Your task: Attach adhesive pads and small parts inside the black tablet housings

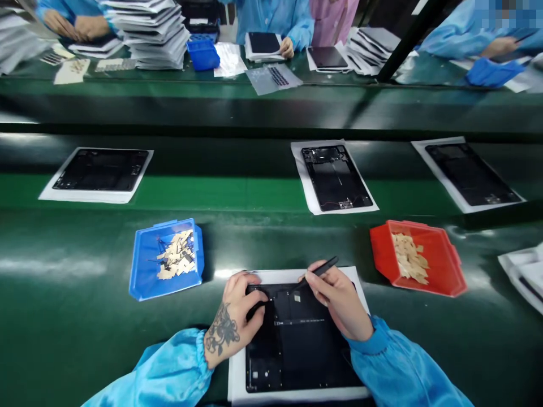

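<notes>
A black tablet back shell (297, 345) lies on a white sheet (237, 373) in front of me on the green bench. My left hand (235, 319) rests on the shell's upper left corner, fingers curled and pressing on it. My right hand (339, 297) grips black tweezers (318, 270) in a pinch, their tip pointing down at a small square part near the shell's top middle.
A blue bin (146, 265) of small tan parts stands at left, a red bin (441, 260) of tan parts at right. Three more shells on white sheets (102, 169) (335, 178) (470, 172) lie on the belt beyond. Other workers in blue sleeves (271, 17) sit opposite.
</notes>
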`<state>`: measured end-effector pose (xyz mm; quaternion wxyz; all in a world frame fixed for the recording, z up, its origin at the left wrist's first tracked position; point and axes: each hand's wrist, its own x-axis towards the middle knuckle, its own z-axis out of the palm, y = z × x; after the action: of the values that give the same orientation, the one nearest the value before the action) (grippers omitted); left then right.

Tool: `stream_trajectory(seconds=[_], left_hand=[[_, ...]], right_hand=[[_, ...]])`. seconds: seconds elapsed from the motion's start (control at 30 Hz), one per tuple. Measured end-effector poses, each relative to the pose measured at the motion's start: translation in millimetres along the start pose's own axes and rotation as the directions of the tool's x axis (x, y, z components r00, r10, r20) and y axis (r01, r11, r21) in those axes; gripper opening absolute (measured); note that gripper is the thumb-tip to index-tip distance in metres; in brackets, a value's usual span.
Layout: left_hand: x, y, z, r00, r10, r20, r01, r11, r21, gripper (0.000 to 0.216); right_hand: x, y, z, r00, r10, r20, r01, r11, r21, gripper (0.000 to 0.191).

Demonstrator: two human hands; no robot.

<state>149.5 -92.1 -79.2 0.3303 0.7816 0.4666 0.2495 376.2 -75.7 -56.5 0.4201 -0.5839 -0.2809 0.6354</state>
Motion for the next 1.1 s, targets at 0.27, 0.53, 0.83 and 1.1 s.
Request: stream_trajectory(seconds=[0.27, 0.53, 0.83, 1.1], left_hand=[[-3.4, -4.4, -6.2, 0.995, 0.087, 0.053, -0.088, 0.996, 0.016, 0.034], [-2.5, -14.7, -7.6, 0.985, 0.155, -0.072, -0.156, 0.988, -0.004, 0.032], [-7.0, -10.3, 3.6, 0.891, 0.409, -0.197, -0.352, 0.896, 0.269, 0.028], [-5.9, -9.9, -3.1, 0.9, 0.4, -0.174, -0.362, 0.907, 0.217, 0.025]], right_hand=[[-0.2, -18.1, 10.5, 0.998, 0.059, -0.007, -0.059, 0.997, 0.044, 0.03], [13.5, -3.5, 32.8, 0.991, -0.055, -0.122, 0.056, 0.998, 0.01, 0.033], [13.2, 12.3, 40.1, 0.996, -0.077, -0.054, 0.069, 0.989, -0.132, 0.028], [11.7, 15.4, 37.7, 0.977, -0.212, 0.035, 0.206, 0.877, -0.435, 0.018]])
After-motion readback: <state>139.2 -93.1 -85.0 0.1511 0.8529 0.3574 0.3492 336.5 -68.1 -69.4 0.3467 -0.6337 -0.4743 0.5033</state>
